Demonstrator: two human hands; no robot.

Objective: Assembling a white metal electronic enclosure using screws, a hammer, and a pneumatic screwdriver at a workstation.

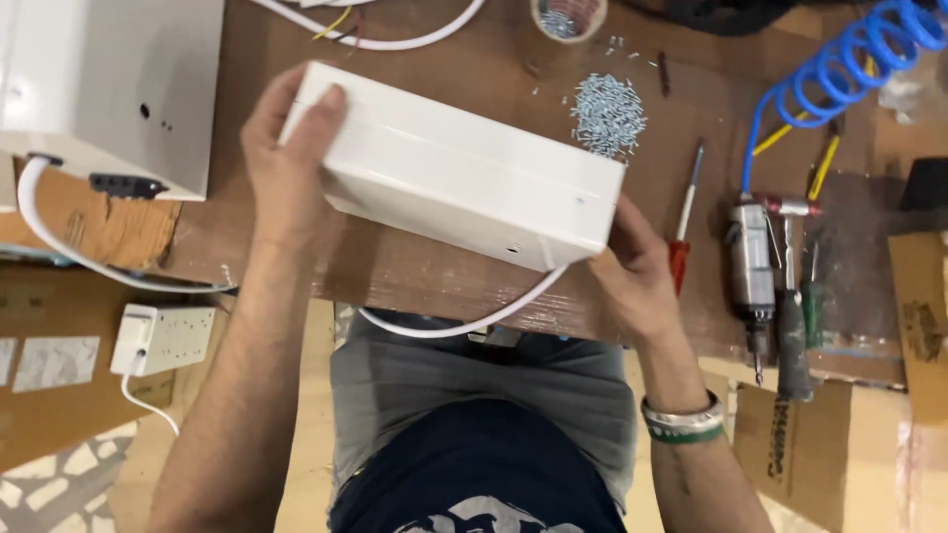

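Both hands grasp a white box (459, 178) over the near edge of the counter (434, 276): left hand (291, 163) on its left end, right hand (632, 271) at its right corner. A screw pile (607, 114) lies beyond.

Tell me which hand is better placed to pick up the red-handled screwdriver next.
Right, probably. The right hand grips the white box at the end nearest the screwdriver, which lies just beside it. The left hand holds the far end, with the box between.

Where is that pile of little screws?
In the head view, the screw pile lies on the wooden table, just beyond the white box, left of the red-handled screwdriver.
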